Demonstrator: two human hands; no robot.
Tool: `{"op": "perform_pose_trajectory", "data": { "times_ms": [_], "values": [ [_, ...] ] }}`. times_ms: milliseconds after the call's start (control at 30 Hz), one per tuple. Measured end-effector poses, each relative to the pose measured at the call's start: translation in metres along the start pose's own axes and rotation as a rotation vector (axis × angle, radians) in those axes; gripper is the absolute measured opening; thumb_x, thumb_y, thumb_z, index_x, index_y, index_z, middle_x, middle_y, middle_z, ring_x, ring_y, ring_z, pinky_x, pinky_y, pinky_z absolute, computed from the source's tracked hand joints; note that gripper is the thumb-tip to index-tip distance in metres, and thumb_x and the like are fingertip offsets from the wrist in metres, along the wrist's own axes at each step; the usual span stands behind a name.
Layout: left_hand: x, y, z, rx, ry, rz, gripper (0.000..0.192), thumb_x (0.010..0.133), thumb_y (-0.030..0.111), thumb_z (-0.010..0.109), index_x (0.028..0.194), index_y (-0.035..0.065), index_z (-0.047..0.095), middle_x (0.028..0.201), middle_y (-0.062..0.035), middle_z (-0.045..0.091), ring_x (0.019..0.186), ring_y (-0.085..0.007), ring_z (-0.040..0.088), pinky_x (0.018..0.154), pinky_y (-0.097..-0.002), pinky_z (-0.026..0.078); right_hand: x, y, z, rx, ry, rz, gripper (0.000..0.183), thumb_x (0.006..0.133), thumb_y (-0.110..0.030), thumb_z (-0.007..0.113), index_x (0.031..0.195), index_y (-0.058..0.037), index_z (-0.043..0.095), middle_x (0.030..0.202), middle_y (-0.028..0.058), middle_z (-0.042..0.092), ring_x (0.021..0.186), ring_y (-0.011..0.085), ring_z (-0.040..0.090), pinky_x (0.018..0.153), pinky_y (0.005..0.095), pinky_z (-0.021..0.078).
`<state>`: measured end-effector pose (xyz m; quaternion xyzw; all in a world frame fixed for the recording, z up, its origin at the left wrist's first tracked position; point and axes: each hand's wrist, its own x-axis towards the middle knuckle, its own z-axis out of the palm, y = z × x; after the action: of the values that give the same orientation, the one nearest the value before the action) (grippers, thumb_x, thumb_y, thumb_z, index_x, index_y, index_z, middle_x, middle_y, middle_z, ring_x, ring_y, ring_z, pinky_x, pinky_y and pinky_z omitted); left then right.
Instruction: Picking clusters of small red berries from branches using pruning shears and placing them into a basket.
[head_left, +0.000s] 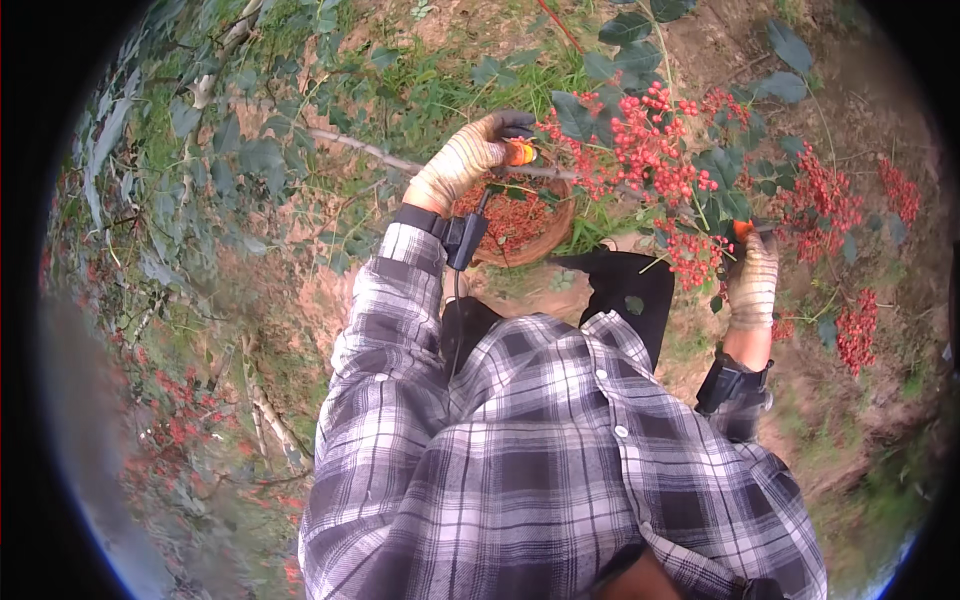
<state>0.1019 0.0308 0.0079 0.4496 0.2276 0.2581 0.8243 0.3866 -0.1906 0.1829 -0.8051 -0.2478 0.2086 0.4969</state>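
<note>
My left hand (469, 157), in a striped glove with dark fingertips, is beside a bare grey branch (379, 154) that passes behind it. An orange piece (521, 154) sits on its thumb, and a gap shows between thumb and fingers. My right hand (754, 281), gloved alike, reaches in among leaves and clusters of small red berries (694, 255). Another orange piece (742, 229) shows at its tip; leaves and berries hide most of its fingers. A larger berry cluster (660, 142) hangs between the hands.
Below my left hand a round basket (561, 232) on the ground holds many red berries (510, 229). More berry clusters (821, 195) hang at the right. Leafy branches (255, 150) fill the left side. A black device (466, 240) with a cable is strapped to my left wrist.
</note>
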Motion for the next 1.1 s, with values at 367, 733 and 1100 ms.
{"op": "perform_pose_trajectory", "data": {
  "times_ms": [367,733,1100],
  "values": [
    [-0.021,0.001,-0.022,-0.150,0.282,0.117,0.018,0.087,0.009,0.064,0.104,0.0021,0.066,0.088,-0.0036,0.066,0.071,-0.0096,0.059,0.064,-0.0243,0.051,0.022,0.029,-0.034,-0.047,-0.054,0.136,0.027,0.093,-0.020,0.055,0.116,-0.0070,0.058,0.113,0.0051,0.062,0.099,0.0192,0.058,0.085,0.0375,0.0484],
    [0.023,0.042,0.048,0.518,-0.002,0.092,0.050,0.075,0.015,0.074,0.122,0.0084,0.059,0.097,-0.0136,0.067,0.088,-0.0257,0.065,0.079,-0.0347,0.052,0.017,0.008,-0.012,-0.055,0.114,0.271,0.025,0.092,-0.022,0.053,0.112,-0.0087,0.061,0.108,0.0036,0.063,0.094,0.0168,0.057,0.077,0.0366,0.0448],
    [0.049,0.033,0.041,0.808,-0.076,0.500,0.028,0.078,0.018,0.069,0.104,0.0077,0.066,0.092,-0.0154,0.069,0.085,-0.0324,0.066,0.076,-0.0383,0.052,0.013,0.005,-0.008,-0.047,0.116,0.256,0.024,0.091,-0.020,0.054,0.109,-0.0058,0.063,0.105,0.0043,0.063,0.096,0.0181,0.057,0.082,0.0359,0.0451]
  ]
}}
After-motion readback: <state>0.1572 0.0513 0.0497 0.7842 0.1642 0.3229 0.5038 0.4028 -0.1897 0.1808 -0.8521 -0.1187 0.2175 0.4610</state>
